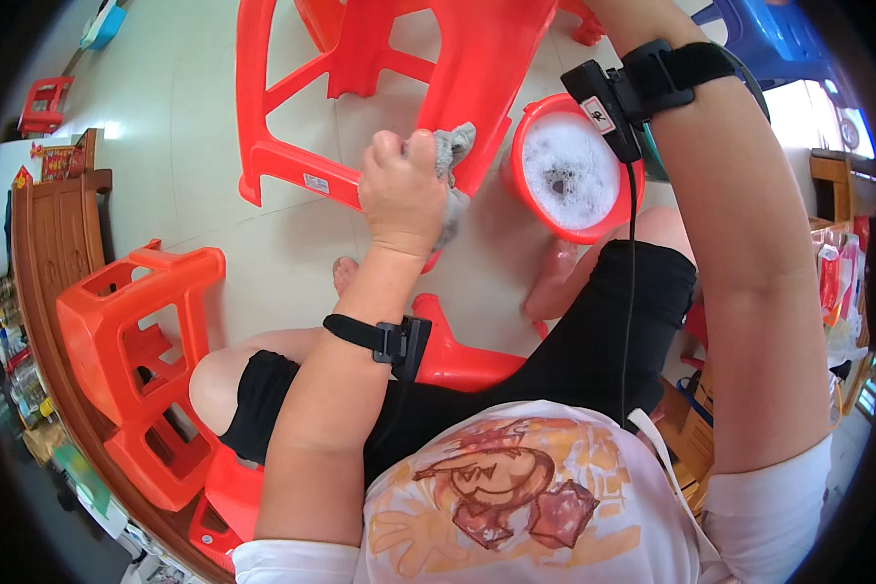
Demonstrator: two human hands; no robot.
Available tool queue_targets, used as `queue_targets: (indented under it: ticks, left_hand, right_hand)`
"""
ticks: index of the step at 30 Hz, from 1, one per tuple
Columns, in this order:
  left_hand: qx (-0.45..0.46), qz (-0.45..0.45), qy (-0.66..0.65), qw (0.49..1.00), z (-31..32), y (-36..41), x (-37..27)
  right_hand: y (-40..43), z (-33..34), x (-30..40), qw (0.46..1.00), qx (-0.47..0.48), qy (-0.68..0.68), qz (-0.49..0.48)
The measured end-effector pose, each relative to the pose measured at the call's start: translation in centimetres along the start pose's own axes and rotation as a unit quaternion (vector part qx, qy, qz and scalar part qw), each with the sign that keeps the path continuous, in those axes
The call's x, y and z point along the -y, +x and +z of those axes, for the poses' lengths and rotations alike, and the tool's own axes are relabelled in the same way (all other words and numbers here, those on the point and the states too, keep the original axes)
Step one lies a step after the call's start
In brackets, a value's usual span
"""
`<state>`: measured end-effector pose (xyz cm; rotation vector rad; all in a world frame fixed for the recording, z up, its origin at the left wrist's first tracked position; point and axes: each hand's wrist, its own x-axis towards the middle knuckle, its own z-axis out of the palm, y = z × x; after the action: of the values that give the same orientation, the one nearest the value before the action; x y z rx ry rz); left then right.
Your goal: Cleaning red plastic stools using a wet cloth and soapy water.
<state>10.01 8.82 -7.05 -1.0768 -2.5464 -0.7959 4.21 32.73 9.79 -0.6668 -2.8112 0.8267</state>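
My left hand (401, 193) is closed on a wet grey cloth (452, 150), which shows along the right side of the fingers. Hand and cloth lie against the leg of a red plastic stool (303, 171) tipped over in front of me. My right hand is out of view beyond the top edge; the right forearm reaches up past the bucket. A red bucket (515, 171) of foamy water stands on the floor, right of the tipped stool.
Orange-red plastic stools (109, 328) stand at the left beside a wooden cabinet (55, 233). A blue plastic stool (781, 44) is at the upper right. Cardboard boxes (690, 438) lie at the lower right. A black cable hangs from my right wrist strap past the bucket.
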Motion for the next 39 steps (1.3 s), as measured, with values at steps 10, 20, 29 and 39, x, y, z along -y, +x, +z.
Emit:
queue_targets:
  ticks: [10, 20, 29, 39]
  left_hand:
    - [0.226, -0.112, 0.007, 0.968, -2.9, -2.3, 0.5]
    - [0.178, -0.177, -0.021, 0.968, -5.0, 2.9, -0.2]
    - [0.118, -0.050, 0.018, 0.992, -3.3, 2.4, -1.5]
    - [0.101, -0.071, 0.006, 0.992, -2.3, 3.8, -1.9]
  right_hand:
    - [-0.7, 0.4, 0.4, 0.999, -0.019, -0.026, -0.027]
    - [0.2, 1.4, 0.2, 0.995, -0.033, -0.059, -0.076]
    - [2.9, 2.2, -2.6, 0.901, -0.090, -0.319, -0.279]
    - [1.5, 1.0, -1.2, 0.968, -0.047, -0.214, -0.123]
